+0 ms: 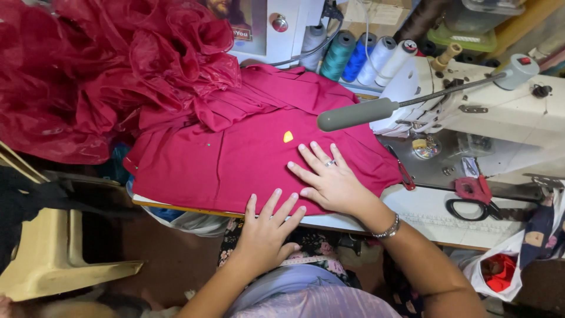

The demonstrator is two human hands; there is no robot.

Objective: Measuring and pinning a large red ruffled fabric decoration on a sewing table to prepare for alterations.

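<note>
Crimson cloth, smooth-woven, laid flat across a sewing table; entry runs near to far.

Left hand (266, 227): nearest the camera, at the table's front edge. Fingers spread and flat, pressing the hem of the crimson cloth (235, 162); nothing gripped, palm partly off the edge.

Right hand (331, 179): just beyond and to the right of the left hand, also splayed flat on the cloth, palm down, holding nothing. A ring on one finger, a bracelet (388, 228) at the wrist.

Cloth, position: spread under both hands, its long run going leftward and away from them toward the far left corner. The bulk lies to the left of both palms; the left hand is the nearer to that bulk, the right hand the nearer to the machine.

Yellow marker (288, 136): small piece on the cloth, just beyond the right fingertips, apart from them; possibly tailor's chalk, too small to be sure.

Sewing machine (488, 100): white, right of the cloth, with a grey-handled lever (359, 113) reaching over the cloth's far right edge.

Scissors (471, 200): black-handled, on the table (424, 212) right of the right forearm, well apart from the hand.

Ruffled sheer fabric (88, 65): dark red, heaped at far left, overlapping the cloth.

Thread cones (359, 56): row at the far edge.
</note>
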